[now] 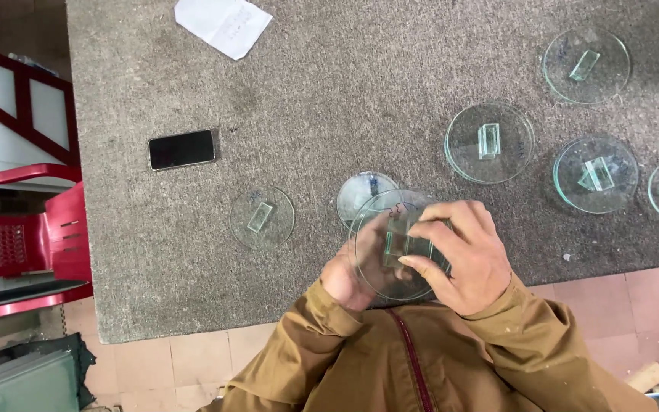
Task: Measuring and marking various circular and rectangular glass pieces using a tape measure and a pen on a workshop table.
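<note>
The person's left hand point(352, 278) sits under a round glass disc point(390, 244), holding it up just above the near edge of the grey table point(162, 252). The right hand point(463, 255) comes in from three o'clock, its grip closed narrowly on a small glass block point(402, 244) that rests at the disc's middle; thumb and forefinger pinch it. Whether the block is already stuck to the disc is hard to tell through the glass.

At eleven o'clock from the held disc, partly under it, lies a bare disc point(361, 194). At nine o'clock lies a disc with a block on it point(261, 217), and beyond it, toward ten o'clock, a black phone point(181, 149). Four finished discs point(490, 143) spread out between one and three o'clock. A white paper point(223, 24) lies at the far edge, and a red chair point(20, 229) stands left of the table.
</note>
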